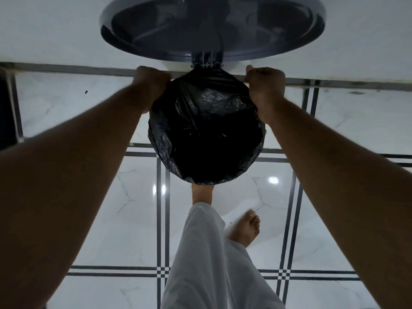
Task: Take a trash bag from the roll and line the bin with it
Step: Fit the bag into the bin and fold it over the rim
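Bag, black, draped over bin mouth at frame centre, between left hand and right hand, both gripping its far edge.

trash bag: thin black plastic film, crinkled, with a faint sheen
bin lid: grey moulded plastic, smooth, semi-gloss
floor: polished white marble-look tile with dark inlaid strips, mirror-glossy
trousers: white woven cloth, matt, softly creased

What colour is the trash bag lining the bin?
Black, glossy and crinkled. The trash bag shows in the head view, stretched over the bin mouth.
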{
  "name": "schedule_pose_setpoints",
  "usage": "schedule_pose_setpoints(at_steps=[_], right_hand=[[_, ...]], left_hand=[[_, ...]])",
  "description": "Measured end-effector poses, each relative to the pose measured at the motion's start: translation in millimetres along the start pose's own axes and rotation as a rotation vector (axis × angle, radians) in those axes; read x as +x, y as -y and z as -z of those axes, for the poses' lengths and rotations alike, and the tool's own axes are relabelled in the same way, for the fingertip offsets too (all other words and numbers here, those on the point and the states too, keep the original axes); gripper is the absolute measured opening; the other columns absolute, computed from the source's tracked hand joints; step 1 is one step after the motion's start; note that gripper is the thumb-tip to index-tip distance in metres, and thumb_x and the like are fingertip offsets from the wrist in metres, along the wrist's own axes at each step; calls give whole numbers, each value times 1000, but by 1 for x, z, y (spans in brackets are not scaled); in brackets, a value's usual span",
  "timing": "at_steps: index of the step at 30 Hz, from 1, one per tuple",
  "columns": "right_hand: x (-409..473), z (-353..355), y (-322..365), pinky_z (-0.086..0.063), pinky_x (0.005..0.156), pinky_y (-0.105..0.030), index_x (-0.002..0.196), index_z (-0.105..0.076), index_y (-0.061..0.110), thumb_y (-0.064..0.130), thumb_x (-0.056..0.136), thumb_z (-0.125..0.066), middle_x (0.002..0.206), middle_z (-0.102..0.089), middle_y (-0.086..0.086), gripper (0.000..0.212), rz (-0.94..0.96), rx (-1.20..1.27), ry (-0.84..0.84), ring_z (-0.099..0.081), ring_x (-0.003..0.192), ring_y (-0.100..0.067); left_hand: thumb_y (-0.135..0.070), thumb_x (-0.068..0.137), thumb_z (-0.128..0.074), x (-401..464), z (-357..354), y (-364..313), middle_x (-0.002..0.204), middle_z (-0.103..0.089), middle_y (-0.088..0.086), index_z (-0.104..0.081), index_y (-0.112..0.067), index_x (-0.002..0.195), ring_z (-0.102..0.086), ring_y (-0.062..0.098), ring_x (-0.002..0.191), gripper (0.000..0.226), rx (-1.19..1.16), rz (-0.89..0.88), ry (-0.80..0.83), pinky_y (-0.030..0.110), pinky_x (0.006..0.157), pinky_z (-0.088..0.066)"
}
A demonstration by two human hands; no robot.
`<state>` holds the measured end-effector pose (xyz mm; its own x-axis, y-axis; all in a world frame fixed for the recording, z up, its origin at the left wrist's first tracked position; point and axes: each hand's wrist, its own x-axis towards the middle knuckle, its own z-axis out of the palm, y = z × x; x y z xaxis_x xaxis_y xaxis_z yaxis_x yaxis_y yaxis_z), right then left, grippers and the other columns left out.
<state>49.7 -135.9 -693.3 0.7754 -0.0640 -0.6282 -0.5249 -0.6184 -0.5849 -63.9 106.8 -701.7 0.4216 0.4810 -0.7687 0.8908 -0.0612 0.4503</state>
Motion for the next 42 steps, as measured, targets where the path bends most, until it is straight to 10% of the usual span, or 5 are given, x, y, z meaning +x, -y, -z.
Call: schedule_pose_setpoints(at_steps=[5,22,28,36,42], right_hand=[[-57,18,-23,-55,95,-33,100,-68,20,41,112,-56,95,-70,10,27,21,36,-210,-66,94,-12],[-92,18,-58,-41,127,-53,159,-55,26,74,105,-28,157,-61,-1,78,-244,288,-19,-56,146,-26],[-137,34,-96,-57,93,-38,100,-70,18,52,117,-38,103,-72,2,49,-451,222,-24,-70,110,-29],[-172,26,-125,-55,106,-40,130,-73,27,48,113,-58,132,-77,1,30,-731,720,161,-71,125,-20],[-158,24,-133,-53,80,-29,116,-76,18,34,110,-69,91,-77,7,19,-813,748,125,-68,91,-11]], left_hand=[[-30,101,-51,-62,-3,28,124,-76,4,-74,-16,119,-68,26,118,32,34,-22,-458,30,89,-46],[-65,111,-26,-94,-14,68,127,-74,-2,-66,-17,144,-69,21,116,71,-572,327,-129,42,107,-54],[-31,114,-43,-146,-29,120,130,-75,4,-70,-16,134,-71,25,118,37,-665,530,11,42,104,-55],[-23,112,-52,-181,-75,148,131,-78,5,-74,-18,135,-72,24,125,33,-1145,644,158,41,101,-57],[-10,104,-63,-175,-91,148,93,-77,2,-74,-11,107,-72,16,93,12,-1090,682,71,31,91,-59]])
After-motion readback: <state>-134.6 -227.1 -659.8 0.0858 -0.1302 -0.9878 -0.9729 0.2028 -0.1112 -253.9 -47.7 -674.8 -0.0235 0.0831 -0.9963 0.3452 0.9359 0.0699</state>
